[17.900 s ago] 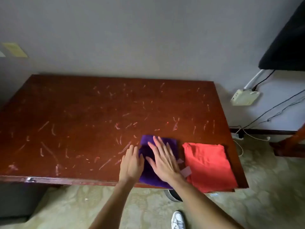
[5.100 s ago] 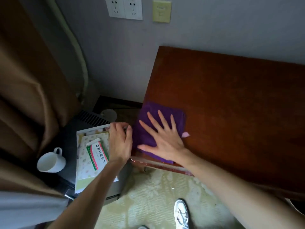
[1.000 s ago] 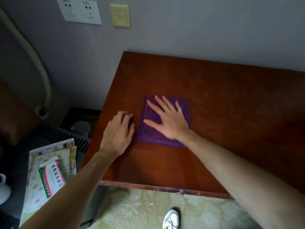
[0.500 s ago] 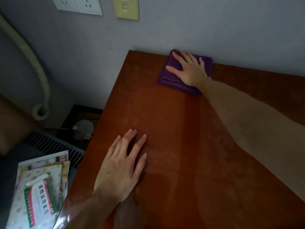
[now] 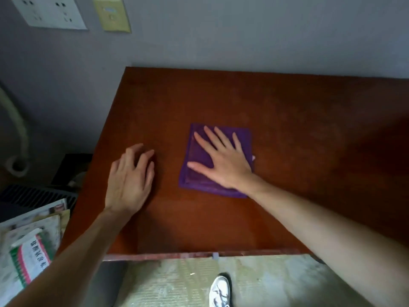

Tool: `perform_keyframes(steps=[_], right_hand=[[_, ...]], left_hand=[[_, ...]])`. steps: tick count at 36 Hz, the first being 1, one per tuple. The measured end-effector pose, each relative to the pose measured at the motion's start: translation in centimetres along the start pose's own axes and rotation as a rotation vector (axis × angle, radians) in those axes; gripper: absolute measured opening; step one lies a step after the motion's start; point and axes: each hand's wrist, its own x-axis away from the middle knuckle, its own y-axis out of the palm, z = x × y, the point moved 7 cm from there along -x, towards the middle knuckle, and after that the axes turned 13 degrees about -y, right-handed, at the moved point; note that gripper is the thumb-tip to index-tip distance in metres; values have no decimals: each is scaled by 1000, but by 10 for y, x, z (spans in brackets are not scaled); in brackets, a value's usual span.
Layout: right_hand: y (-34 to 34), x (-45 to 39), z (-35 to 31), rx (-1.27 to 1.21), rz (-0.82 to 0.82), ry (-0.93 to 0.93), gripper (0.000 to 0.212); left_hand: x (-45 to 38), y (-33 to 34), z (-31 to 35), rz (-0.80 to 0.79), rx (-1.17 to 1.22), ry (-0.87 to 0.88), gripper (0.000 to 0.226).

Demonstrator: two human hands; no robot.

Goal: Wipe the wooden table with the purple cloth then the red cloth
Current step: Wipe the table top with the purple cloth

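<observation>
A folded purple cloth (image 5: pixel 199 173) lies flat on the reddish wooden table (image 5: pixel 298 120), near its left end. My right hand (image 5: pixel 223 160) presses on the cloth with the palm down and the fingers spread. My left hand (image 5: pixel 129 178) rests flat on the bare wood to the left of the cloth, close to the table's left edge, holding nothing. The red cloth is out of view.
The table's back edge meets a grey wall with a socket plate (image 5: pixel 48 13) and a yellow switch (image 5: pixel 111 14). Left of the table, lower down, lie papers and a small box (image 5: pixel 31 255). A hose (image 5: pixel 15 134) hangs at far left. A white shoe (image 5: pixel 220 291) stands on carpet.
Half a second ago my right hand held the cloth at the table's far edge by the wall; it has slid the cloth back toward me. My left hand stays near the left edge.
</observation>
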Motion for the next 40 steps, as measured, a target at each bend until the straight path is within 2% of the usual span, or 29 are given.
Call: perform_keyframes(steps=[3, 6, 11, 15, 20, 24, 33, 40], right_hand=[[4, 70, -28, 15, 12, -4, 92], [6, 120, -46, 19, 32, 4, 91], [6, 129, -45, -6, 65, -2, 89], [2, 102, -14, -30, 42, -35, 87], [-6, 35, 52, -36, 45, 64, 88], [-16, -24, 103, -44, 25, 129, 89], [-35, -157, 201, -52, 32, 174, 83], [-39, -188, 223, -43, 26, 178, 84]], left_hand=[[16, 2, 13, -9, 27, -12, 44], [31, 9, 36, -38, 19, 73, 43], [25, 20, 71, -78, 3, 186, 45], [7, 24, 85, -67, 20, 170, 46], [-17, 35, 82, -71, 113, 23, 43], [-25, 53, 95, -116, 45, 81, 51], [-25, 58, 96, -153, -54, 80, 50], [-26, 60, 95, -165, -66, 80, 49]])
